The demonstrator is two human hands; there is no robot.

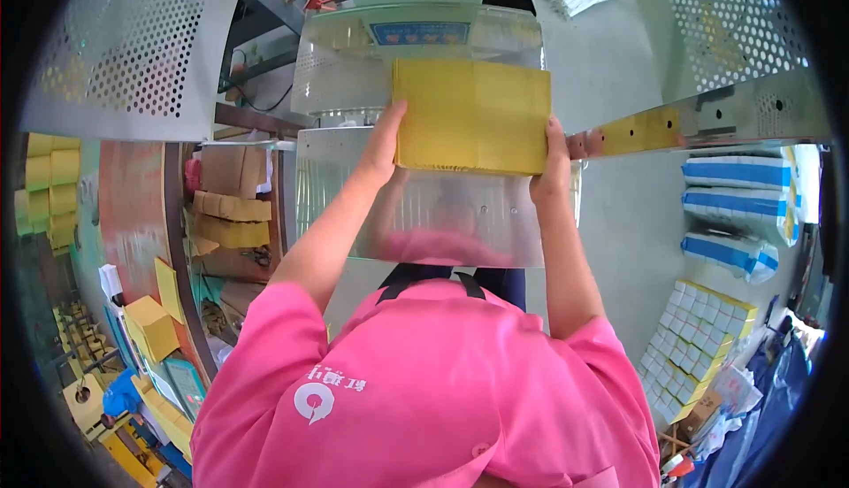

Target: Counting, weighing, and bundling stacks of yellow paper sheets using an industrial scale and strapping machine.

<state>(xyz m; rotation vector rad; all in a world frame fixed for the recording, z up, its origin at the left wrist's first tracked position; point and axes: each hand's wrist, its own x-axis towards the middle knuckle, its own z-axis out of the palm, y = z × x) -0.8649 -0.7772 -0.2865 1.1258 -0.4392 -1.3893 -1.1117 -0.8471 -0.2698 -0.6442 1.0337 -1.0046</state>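
We are holding a thick rectangular stack of flat yellow paper sheets [471, 116] up in front of us, above a shiny sloping sheet-metal tray [424, 214] of the machine. Our left hand [385, 147] is gripping the stack's left edge, fingers closed around it with the thumb on the near face. Our right hand [554, 165] is clamping the lower right corner in the same way. Both forearms are reaching up from our pink short-sleeved shirt [424, 382]. To the right, blue-and-white wrapped bundles [738, 209] are lying on the grey floor, near a block of small white-and-yellow packets [699, 346].
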